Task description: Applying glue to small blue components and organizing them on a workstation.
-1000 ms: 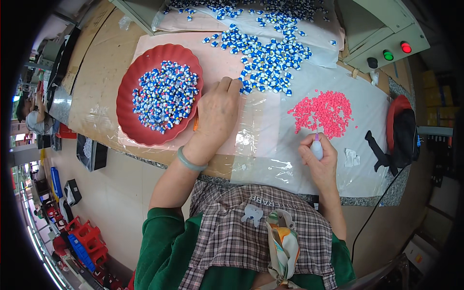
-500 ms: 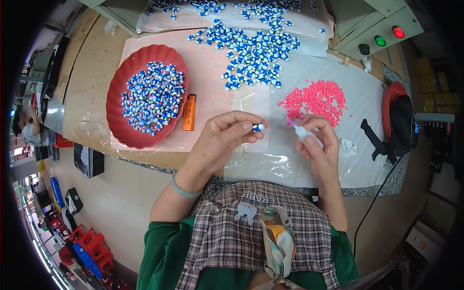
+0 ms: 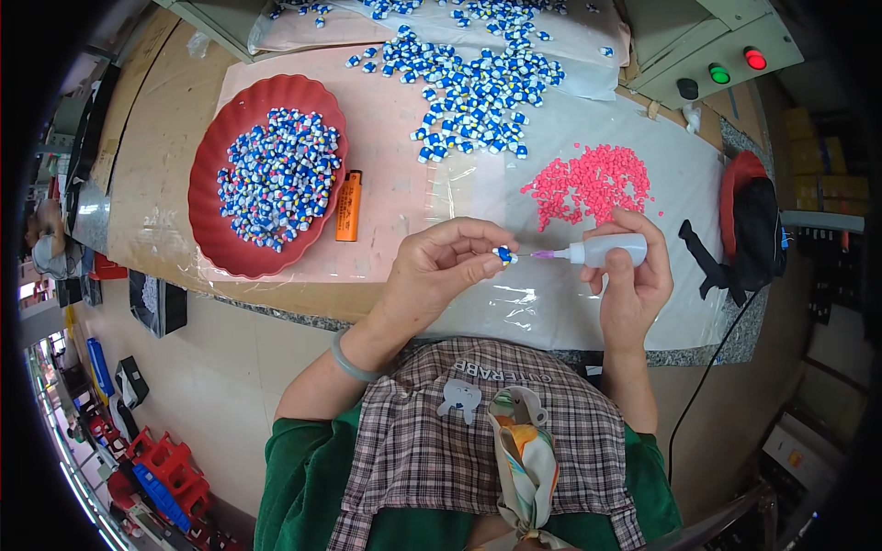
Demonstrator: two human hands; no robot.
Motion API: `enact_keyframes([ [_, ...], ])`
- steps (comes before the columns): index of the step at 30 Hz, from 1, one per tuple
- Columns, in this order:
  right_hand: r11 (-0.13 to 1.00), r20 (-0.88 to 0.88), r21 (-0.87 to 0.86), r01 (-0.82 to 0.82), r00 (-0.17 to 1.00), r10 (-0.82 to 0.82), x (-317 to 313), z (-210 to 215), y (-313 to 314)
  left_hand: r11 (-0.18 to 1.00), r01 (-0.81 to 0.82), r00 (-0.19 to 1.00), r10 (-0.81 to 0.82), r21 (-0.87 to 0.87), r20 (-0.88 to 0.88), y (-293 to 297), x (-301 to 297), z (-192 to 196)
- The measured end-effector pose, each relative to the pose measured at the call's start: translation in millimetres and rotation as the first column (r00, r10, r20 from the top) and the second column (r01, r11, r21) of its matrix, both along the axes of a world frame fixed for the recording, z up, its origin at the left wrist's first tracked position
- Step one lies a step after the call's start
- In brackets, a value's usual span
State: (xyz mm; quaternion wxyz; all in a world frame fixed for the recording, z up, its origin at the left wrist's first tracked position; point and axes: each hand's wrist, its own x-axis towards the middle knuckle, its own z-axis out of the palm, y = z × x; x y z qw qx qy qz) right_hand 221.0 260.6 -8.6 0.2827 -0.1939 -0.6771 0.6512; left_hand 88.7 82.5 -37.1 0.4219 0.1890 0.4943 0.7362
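Between thumb and fingertips, my left hand (image 3: 439, 266) pinches a small blue-and-white piece (image 3: 504, 255). My right hand (image 3: 636, 283) grips a white squeeze bottle (image 3: 608, 250) with a purple-based needle tip. The bottle lies nearly level, its thin needle pointing left at the piece; whether the needle touches it, I cannot tell. Just beyond the bottle, a scatter of small pink pieces (image 3: 602, 179) lies on the clear sheet. Many more blue-and-white pieces (image 3: 478, 101) are spread farther back.
At the left, a red scalloped tray (image 3: 204, 197) holds a heap of blue-and-white pieces, some with pink on them. An orange lighter (image 3: 348, 207) lies beside it. A grey box with lights (image 3: 721, 64) stands back right. Near the right edge sits a black bag (image 3: 761, 230).
The bottle has swung from tilted to nearly level, bringing its needle to the piece in my left hand. My left hand has turned the piece slightly. The view has shifted a little.
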Motion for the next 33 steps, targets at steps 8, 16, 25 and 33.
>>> enact_keyframes([
  [8,0.96,-0.058,0.281,0.018,0.998,-0.002,6,4,-5,0.996,0.022,0.997,-0.016,0.089,-0.075,1,1,-8],
  [16,0.851,-0.018,0.525,0.02,1.0,-0.012,9,4,-5,1.0,0.015,0.992,-0.013,0.011,-0.128,1,3,-8],
  [25,0.793,0.037,0.608,-0.033,0.999,0.013,12,7,-7,1.0,0.018,0.993,-0.018,-0.003,-0.116,2,4,-10],
  [33,0.74,0.035,0.671,-0.049,0.999,0.035,9,7,-7,0.999,0.034,0.993,-0.033,-0.001,-0.109,1,5,-11],
])
